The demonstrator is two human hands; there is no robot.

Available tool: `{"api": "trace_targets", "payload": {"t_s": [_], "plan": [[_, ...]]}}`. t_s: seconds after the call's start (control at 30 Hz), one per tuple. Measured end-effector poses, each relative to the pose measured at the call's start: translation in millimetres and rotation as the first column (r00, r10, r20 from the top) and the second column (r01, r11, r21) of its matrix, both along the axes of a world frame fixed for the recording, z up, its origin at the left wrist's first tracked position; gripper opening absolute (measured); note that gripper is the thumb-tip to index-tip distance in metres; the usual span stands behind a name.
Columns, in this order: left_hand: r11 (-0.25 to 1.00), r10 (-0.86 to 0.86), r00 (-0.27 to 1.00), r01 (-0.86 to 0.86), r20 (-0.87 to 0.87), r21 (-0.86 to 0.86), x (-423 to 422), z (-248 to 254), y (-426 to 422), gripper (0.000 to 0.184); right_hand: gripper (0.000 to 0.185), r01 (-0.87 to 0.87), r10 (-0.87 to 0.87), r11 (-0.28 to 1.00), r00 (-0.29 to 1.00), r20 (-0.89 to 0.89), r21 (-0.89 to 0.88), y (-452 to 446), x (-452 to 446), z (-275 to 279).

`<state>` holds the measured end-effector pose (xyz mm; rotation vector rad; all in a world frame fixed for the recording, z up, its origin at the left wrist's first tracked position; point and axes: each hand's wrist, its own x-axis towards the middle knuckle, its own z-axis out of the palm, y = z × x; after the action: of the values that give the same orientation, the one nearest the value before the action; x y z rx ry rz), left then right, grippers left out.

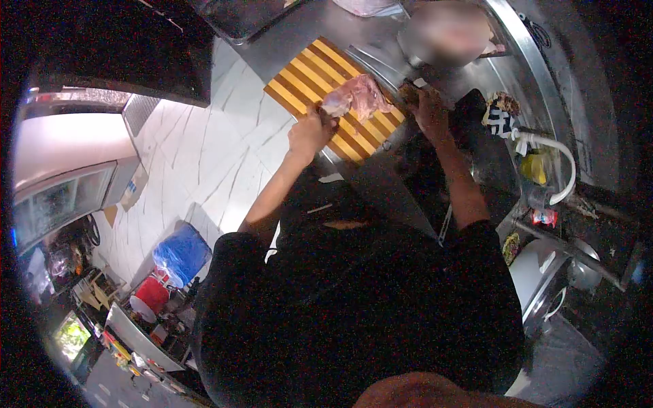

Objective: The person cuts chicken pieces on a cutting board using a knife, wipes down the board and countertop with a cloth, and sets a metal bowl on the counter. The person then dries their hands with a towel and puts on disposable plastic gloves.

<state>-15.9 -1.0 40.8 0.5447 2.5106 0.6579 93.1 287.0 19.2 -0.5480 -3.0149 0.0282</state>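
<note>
A piece of raw meat [364, 97] lies on a striped wooden cutting board [299, 73]. My left hand [311, 132] is at the board's near left edge, its fingers closed on the left end of the meat. To the right of the board is my right hand [428, 112], fingers curled at the board's right corner; what they hold, if anything, is too dark to make out. A long metal object [374, 64] lies along the board's far right side.
A blurred bowl [445, 34] stands beyond my right hand. A white hose [568, 166] curves at the right, near a yellow item [534, 168]. A dark tray [241, 17] is at the top. Blue [182, 253] and red [151, 296] containers stand at lower left.
</note>
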Motion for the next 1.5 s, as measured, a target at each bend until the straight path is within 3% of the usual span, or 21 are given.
{"api": "trace_targets", "payload": {"t_s": [0.13, 0.23, 0.33, 0.37, 0.4, 0.43, 0.53, 0.63, 0.7, 0.77, 0.83, 0.9, 0.97, 1.1, 1.2, 1.23, 1.3, 1.37, 1.43, 1.47, 1.5], "plan": [[0.997, -0.079, 0.995, 0.079, 0.055, 0.006, 8, -1, -6, 0.055, 0.041, -0.246, 0.271, 0.938, 0.96, -0.073, 0.243, 55, 9, -93], [0.996, -0.088, 0.996, 0.087, 0.027, 0.022, 16, -13, -2, 0.052, 0.042, -0.235, 0.252, 0.896, 0.968, -0.004, -0.376, 56, -6, -61], [0.994, -0.001, 1.0, 0.004, -0.031, 0.112, 28, 5, 2, 0.048, 0.031, -0.475, 0.397, 0.879, 0.765, -0.507, -0.03, 22, -15, -22], [0.994, 0.012, 1.0, -0.011, -0.009, 0.113, 28, 2, 4, 0.047, 0.027, -0.327, 0.153, 0.813, 0.919, -0.364, -0.483, 8, -17, 1], [0.993, 0.024, 1.0, -0.025, 0.009, 0.116, 29, -1, 5, 0.046, 0.024, -0.075, -0.023, 0.576, 0.994, -0.108, -0.814, -4, -20, 30], [0.992, -0.004, 1.0, 0.002, 0.008, 0.124, 29, -3, 4, 0.044, 0.023, 0.213, -0.086, 0.227, 0.976, 0.199, -0.95, -10, -25, 45], [0.989, 0.027, 0.999, -0.021, -0.043, 0.148, 36, -4, 1, 0.041, 0.022, 0.194, -0.114, 0.2, 0.978, 0.174, -0.96, -25, -31, 45], [0.994, 0.072, 0.996, -0.075, 0.045, 0.085, 37, -1, -8, 0.039, 0.022, -0.022, -0.191, 0.371, 0.977, -0.1, -0.929, -68, -6, 75], [0.986, 0.061, 0.998, -0.062, 0.014, 0.153, 45, -9, -18, 0.037, 0.022, -0.341, -0.096, 0.726, 0.809, -0.58, -0.597, -94, 15, 56], [0.979, 0.061, 0.998, -0.06, 0.004, 0.195, 50, -14, -23, 0.036, 0.023, -0.312, -0.125, 0.763, 0.788, -0.603, -0.566, -121, 42, 58], [0.977, 0.078, 0.997, -0.081, 0.022, 0.2, 56, -15, -28, 0.036, 0.023, 0.01, -0.324, 0.473, 0.932, -0.164, -0.881, -148, 74, 71], [0.972, 0.094, 0.996, -0.093, 0.003, 0.214, 57, -14, -28, 0.037, 0.024, -0.068, -0.153, 0.755, 0.949, -0.276, -0.652, -132, 80, 42], [0.972, 0.1, 0.995, -0.095, -0.011, 0.215, 59, -13, -30, 0.039, 0.024, -0.112, -0.06, 0.889, 0.933, -0.354, -0.445, -123, 73, 38], [0.966, 0.105, 0.994, -0.103, 0.003, 0.239, 57, -10, -30, 0.041, 0.024, -0.16, -0.04, 0.939, 0.829, -0.558, -0.304, -126, 39, 139], [0.962, 0.1, 0.994, -0.108, 0.045, 0.25, 58, -6, -30, 0.041, 0.024, -0.229, 0.057, 0.952, 0.787, -0.615, -0.204, -146, 27, 154], [0.963, 0.095, 0.994, -0.107, 0.06, 0.247, 59, -5, -30, 0.042, 0.026, -0.207, 0.217, 0.975, 0.784, -0.582, 0.084, -147, 31, 105], [0.975, 0.089, 0.995, -0.095, 0.036, 0.203, 62, -5, -28, 0.041, 0.03, -0.078, 0.17, 0.978, 0.83, -0.532, 0.192, -150, 57, -29], [0.976, 0.125, 0.992, -0.123, -0.002, 0.181, 51, -14, -27, 0.039, 0.034, -0.011, -0.009, 0.999, 0.872, -0.489, -0.039, -139, 54, -74], [0.981, 0.132, 0.991, -0.129, -0.012, 0.147, 53, -43, -38, 0.038, 0.037, -0.026, -0.044, 0.984, 0.924, -0.38, -0.177, -141, 63, -50], [0.983, 0.138, 0.99, -0.135, -0.015, 0.122, 46, -38, -39, 0.037, 0.037, 0.068, -0.212, 0.788, 0.963, -0.166, -0.612, -130, 56, -19], [0.986, 0.143, 0.99, -0.141, -0.015, 0.093, 42, -30, -41, 0.037, 0.037, 0.211, -0.256, 0.41, 0.96, 0.11, -0.887, -119, 52, 22]]}}
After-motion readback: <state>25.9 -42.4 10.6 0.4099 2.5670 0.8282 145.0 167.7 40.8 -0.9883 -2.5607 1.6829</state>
